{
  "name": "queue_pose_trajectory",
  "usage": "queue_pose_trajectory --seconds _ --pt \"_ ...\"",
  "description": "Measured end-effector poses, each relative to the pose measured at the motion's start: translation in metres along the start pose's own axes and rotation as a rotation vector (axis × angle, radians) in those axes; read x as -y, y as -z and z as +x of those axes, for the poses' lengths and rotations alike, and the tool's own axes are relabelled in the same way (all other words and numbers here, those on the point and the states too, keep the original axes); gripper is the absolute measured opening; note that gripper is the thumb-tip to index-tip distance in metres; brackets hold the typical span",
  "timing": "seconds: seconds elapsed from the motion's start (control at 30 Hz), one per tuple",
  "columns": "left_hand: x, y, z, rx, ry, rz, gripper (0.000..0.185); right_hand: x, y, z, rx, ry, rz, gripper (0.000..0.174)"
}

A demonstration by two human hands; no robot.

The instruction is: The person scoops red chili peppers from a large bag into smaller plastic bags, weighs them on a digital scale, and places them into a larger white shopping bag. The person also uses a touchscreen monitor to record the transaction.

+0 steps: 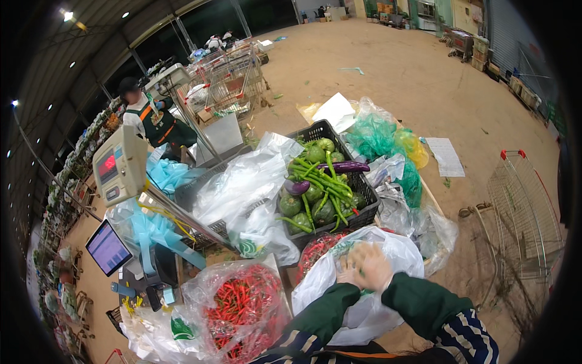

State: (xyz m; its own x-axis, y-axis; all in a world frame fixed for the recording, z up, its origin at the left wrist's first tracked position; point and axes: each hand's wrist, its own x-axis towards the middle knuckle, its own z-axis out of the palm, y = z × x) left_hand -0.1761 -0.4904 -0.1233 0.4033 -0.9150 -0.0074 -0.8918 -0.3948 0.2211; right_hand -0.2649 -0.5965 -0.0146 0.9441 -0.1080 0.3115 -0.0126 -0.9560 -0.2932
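My left hand (pixel 347 274) and my right hand (pixel 373 267) are close together and partly overlap, blurred, over a white plastic bag (pixel 359 318) right in front of me. Something green shows by my fingers; whether they grip the bag or its contents cannot be made out. Red chilies in a clear bag (pixel 313 255) lie just beyond, partly hidden. To the left, another clear plastic bag (pixel 245 300) holds many red chilies. A black crate (pixel 370 211) beyond my hands carries round green squashes (pixel 291 205), long green peppers (pixel 313 175) and purple eggplants (pixel 348 167).
A scale display on a post (pixel 120 166), a tablet screen (pixel 108 248) and light-blue tape or bags (pixel 168 170) stand left. Crumpled plastic bags (pixel 377 132) lie behind the crate. A shopping cart (pixel 523 214) is at right. A person in an apron (pixel 157 118) stands beyond the scale.
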Motion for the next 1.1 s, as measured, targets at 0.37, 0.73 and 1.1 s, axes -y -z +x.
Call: queue_pose_trajectory --seconds 0.37,0.73,1.1 --pt "0.001 0.006 -0.003 0.229 0.191 -0.373 0.114 -0.124 -0.073 -0.082 0.357 -0.54 -0.375 0.07" --pt "0.093 0.159 -0.163 -0.247 0.325 -1.429 0.025 0.072 0.025 0.035 0.151 -0.321 0.965 0.028" --pt "0.374 0.142 -0.271 0.331 0.955 -0.483 0.11 0.297 -0.269 0.248 0.588 -0.606 0.063 0.091"
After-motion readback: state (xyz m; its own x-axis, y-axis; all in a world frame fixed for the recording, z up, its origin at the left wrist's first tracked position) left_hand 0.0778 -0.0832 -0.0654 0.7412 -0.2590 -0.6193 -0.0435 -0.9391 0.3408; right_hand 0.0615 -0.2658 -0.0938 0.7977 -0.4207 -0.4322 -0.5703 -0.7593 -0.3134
